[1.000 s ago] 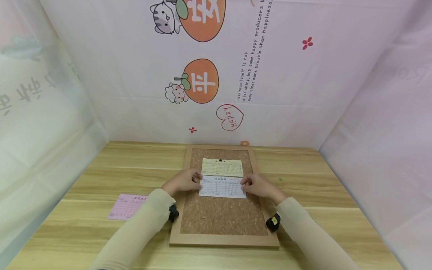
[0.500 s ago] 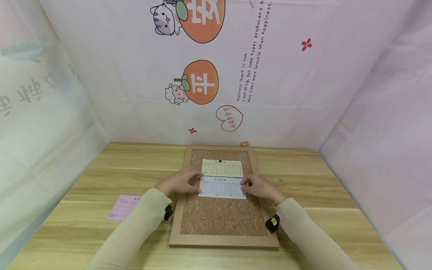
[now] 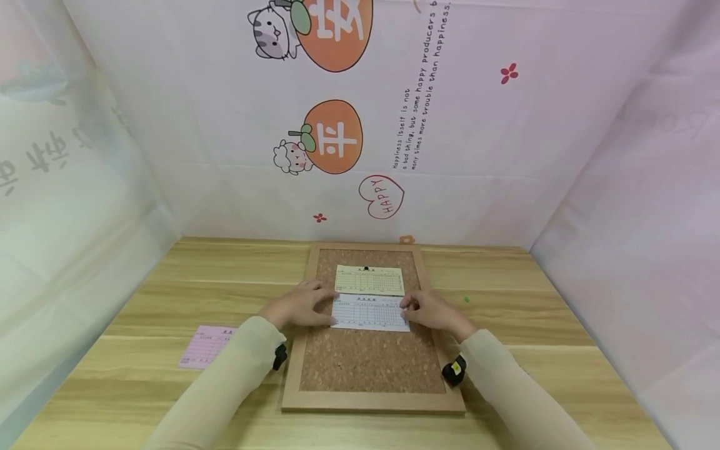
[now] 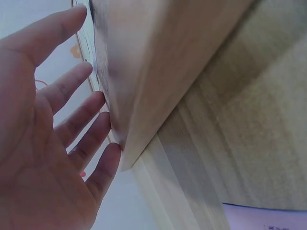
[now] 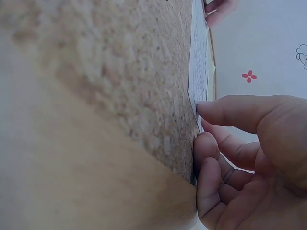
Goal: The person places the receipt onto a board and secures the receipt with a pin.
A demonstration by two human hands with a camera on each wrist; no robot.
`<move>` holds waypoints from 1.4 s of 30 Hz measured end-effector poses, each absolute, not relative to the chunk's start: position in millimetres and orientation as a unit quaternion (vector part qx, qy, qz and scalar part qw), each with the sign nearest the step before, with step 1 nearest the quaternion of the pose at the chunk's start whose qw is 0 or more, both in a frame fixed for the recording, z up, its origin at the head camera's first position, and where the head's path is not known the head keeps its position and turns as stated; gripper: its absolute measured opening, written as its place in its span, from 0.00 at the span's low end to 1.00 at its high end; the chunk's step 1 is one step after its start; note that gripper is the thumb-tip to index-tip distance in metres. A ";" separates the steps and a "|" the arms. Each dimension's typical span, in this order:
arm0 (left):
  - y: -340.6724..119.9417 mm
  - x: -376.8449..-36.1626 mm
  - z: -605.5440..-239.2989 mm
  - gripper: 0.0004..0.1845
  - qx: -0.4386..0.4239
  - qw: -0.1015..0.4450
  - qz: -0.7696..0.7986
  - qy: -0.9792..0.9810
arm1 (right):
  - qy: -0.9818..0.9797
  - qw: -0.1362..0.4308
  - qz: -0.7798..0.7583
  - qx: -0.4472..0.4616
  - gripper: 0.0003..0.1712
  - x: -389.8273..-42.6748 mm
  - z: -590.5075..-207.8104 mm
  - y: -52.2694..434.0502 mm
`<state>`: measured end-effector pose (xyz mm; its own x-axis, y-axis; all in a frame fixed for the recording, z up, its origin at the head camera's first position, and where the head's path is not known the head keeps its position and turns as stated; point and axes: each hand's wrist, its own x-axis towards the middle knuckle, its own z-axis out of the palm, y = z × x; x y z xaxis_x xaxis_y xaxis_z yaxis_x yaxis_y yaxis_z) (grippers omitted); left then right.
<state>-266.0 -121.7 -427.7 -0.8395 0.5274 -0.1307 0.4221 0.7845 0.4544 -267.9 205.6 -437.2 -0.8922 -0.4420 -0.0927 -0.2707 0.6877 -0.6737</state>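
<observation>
A white printed form slip [image 3: 369, 314] lies on the cork board [image 3: 374, 362], just below a yellow form slip [image 3: 369, 281] held by a black pushpin [image 3: 366, 268]. At the white slip's left edge my left hand [image 3: 300, 305] rests with thumb and fingertips touching it; in the left wrist view its fingers [image 4: 76, 120] are spread and loosely bent. My right hand [image 3: 430, 310] holds the right edge of the white slip, thumb [image 5: 235, 111] on its near corner and the other fingers curled by the board frame.
A pink form slip [image 3: 207, 345] lies on the wooden table [image 3: 140, 400] left of the board, partly hidden by my left sleeve. A small green bit [image 3: 467, 299] lies right of the board. Printed cloth [image 3: 450, 206] hangs behind and at both sides.
My left hand has loosened at the white slip's left edge and shifted slightly left, its fingers spreading wider. The right hand and the slips have stayed in place.
</observation>
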 end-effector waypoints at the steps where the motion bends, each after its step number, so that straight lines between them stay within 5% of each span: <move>1: -121.8 -265.7 -427.7 0.33 0.254 0.126 0.210 0.936 | 0.910 0.126 -0.345 -0.192 0.06 -268.1 -437.3 205.6; 29: -124.6 -264.7 -434.5 0.32 0.248 0.118 0.212 0.938 | 0.931 0.029 -0.322 -0.167 0.14 -279.0 -406.5 266.1; 42: -124.9 -266.0 -436.1 0.33 0.241 0.118 0.219 0.938 | 0.944 0.028 -0.296 -0.145 0.18 -288.8 -405.7 302.4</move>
<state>-266.0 -124.9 -436.1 -0.8556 0.5044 -0.1162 0.4006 0.7874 0.4686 -288.8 302.4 -405.7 -0.9564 -0.2901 0.0326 -0.2568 0.7828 -0.5668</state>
